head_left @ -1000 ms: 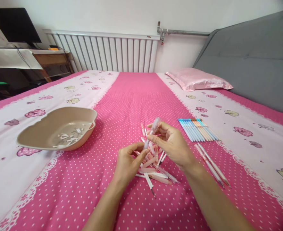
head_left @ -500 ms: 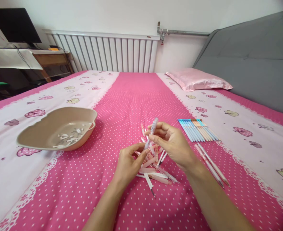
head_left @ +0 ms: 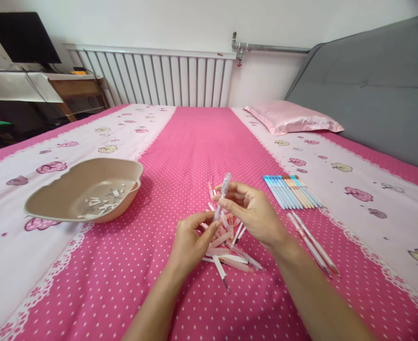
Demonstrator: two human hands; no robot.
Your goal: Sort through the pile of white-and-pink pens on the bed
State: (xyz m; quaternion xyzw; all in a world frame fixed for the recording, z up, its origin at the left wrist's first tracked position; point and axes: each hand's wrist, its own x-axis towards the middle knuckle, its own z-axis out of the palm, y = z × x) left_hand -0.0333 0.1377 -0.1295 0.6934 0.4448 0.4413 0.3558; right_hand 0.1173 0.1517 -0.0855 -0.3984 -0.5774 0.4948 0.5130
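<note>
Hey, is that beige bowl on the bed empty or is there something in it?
Not empty: small white pieces lie scattered across the bottom of the beige bowl.

We log the bed [head_left: 194, 142], pink dotted cover: pile of pen parts [head_left: 230, 253] at centre; beige dish [head_left: 66, 177] at 9 o'clock, pillow [head_left: 294, 118] at 1, row of pens [head_left: 294, 192] at 2, two pens [head_left: 313, 244] at 3.

I see through one head camera, looking forward and down, near the left hand [head_left: 189, 241] and right hand [head_left: 254, 213] at 6 o'clock, radiator [head_left: 152, 78] far at 12 o'clock
</note>
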